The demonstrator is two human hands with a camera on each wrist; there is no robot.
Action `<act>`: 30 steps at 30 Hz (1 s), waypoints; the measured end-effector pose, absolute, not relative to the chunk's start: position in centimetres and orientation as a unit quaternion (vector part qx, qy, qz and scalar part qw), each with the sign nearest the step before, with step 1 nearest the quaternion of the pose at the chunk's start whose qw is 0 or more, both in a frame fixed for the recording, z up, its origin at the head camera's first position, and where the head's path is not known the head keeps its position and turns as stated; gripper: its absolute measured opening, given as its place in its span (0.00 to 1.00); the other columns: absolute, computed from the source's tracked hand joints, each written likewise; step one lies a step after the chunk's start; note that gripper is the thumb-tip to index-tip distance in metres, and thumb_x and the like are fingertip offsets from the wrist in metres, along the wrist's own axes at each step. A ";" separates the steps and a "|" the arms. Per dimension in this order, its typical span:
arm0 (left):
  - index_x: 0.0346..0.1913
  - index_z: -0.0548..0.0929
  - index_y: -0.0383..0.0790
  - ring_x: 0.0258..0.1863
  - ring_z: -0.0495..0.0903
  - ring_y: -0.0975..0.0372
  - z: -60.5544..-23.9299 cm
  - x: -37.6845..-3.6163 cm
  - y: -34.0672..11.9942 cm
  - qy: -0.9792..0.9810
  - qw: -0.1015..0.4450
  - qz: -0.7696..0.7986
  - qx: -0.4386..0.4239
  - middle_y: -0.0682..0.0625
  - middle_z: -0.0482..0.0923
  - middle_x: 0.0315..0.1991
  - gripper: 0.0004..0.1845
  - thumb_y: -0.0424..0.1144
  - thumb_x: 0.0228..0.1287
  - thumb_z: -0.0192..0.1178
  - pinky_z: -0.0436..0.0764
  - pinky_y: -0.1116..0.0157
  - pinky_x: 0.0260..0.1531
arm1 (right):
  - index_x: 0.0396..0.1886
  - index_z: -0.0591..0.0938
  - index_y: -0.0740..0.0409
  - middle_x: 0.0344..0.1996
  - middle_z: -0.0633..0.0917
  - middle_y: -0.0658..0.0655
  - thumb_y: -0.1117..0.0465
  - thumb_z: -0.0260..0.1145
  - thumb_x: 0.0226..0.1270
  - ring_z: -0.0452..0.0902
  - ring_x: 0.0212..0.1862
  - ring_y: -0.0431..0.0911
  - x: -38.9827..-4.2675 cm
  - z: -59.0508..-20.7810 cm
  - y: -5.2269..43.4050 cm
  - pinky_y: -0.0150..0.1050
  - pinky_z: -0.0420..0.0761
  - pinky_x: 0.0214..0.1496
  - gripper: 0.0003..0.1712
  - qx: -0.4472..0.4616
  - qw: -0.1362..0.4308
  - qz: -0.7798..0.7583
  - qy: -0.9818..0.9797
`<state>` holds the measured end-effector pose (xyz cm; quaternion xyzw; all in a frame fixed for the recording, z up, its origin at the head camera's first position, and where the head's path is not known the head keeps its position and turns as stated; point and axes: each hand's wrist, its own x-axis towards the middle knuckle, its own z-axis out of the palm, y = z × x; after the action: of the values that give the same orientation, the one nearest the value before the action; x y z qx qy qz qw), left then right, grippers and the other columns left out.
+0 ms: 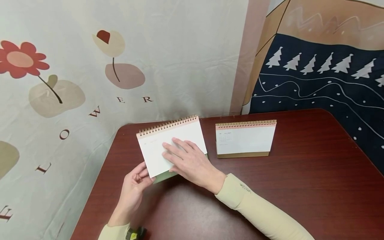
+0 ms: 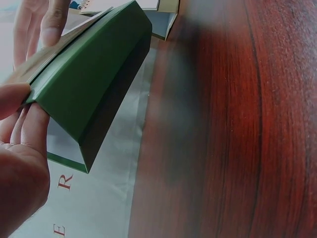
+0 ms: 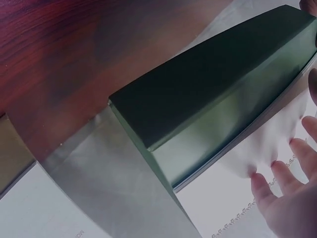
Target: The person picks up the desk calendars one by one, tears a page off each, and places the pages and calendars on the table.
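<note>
A spiral-bound desk calendar (image 1: pixel 153 153) with a white page and a green stand (image 2: pixel 101 69) is tilted above the left part of the table. My left hand (image 1: pixel 132 188) grips its lower left corner; in the left wrist view the thumb lies on one side of the green board and the fingers on the other. My right hand (image 1: pixel 192 163) rests on the white page with its fingers spread and nearly straight. The right wrist view shows those fingertips (image 3: pixel 265 191) touching the page below the green stand. The print on the page is too faint to read.
A second desk calendar (image 1: pixel 247 140) with a tan base stands upright to the right on the dark red wooden table (image 1: pixel 285 193). Behind the table's back edge hangs a pale cloth (image 1: pixel 186 66) printed with flowers and letters. A navy cloth (image 1: pixel 324 83) with white trees hangs at the right.
</note>
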<state>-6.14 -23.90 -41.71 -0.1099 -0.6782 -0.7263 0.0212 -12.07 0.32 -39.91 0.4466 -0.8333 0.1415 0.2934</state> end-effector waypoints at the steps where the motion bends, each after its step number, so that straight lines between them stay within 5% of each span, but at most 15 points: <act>1: 0.65 0.76 0.33 0.50 0.87 0.64 -41.7 -6.1 -23.9 -0.676 0.023 -0.728 -0.111 0.49 0.88 0.52 0.30 0.11 0.61 0.52 0.84 0.69 0.45 | 0.68 0.79 0.48 0.74 0.73 0.51 0.47 0.73 0.69 0.63 0.77 0.52 -12.1 -39.9 0.4 0.52 0.71 0.70 0.30 0.450 0.292 0.143 -0.832; 12: 0.64 0.78 0.42 0.49 0.87 0.64 -41.4 -6.2 -24.0 -0.677 0.031 -0.729 -0.098 0.48 0.88 0.51 0.31 0.12 0.64 0.52 0.84 0.69 0.44 | 0.61 0.85 0.49 0.66 0.81 0.50 0.53 0.69 0.74 0.71 0.73 0.52 -11.9 -39.9 0.8 0.51 0.72 0.71 0.19 0.474 0.330 0.154 -0.801; 22: 0.69 0.66 0.17 0.52 0.86 0.64 -41.4 -6.3 -23.8 -0.680 0.028 -0.728 -0.085 0.50 0.88 0.52 0.28 0.14 0.65 0.54 0.84 0.69 0.46 | 0.50 0.86 0.59 0.54 0.89 0.54 0.65 0.72 0.67 0.83 0.60 0.47 -12.1 -40.4 0.6 0.41 0.78 0.65 0.13 0.483 0.394 0.228 -0.748; 30: 0.67 0.70 0.22 0.50 0.87 0.64 -41.4 -6.3 -23.7 -0.680 0.032 -0.728 -0.074 0.51 0.88 0.51 0.27 0.13 0.65 0.54 0.84 0.69 0.44 | 0.43 0.87 0.60 0.46 0.91 0.54 0.68 0.74 0.63 0.87 0.52 0.43 -12.0 -40.2 0.5 0.36 0.81 0.59 0.09 0.474 0.397 0.293 -0.729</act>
<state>-6.26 -23.72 -41.41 -0.0740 -0.6804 -0.7284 0.0324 -11.97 0.47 -40.17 0.4740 -0.7294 0.2931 0.3968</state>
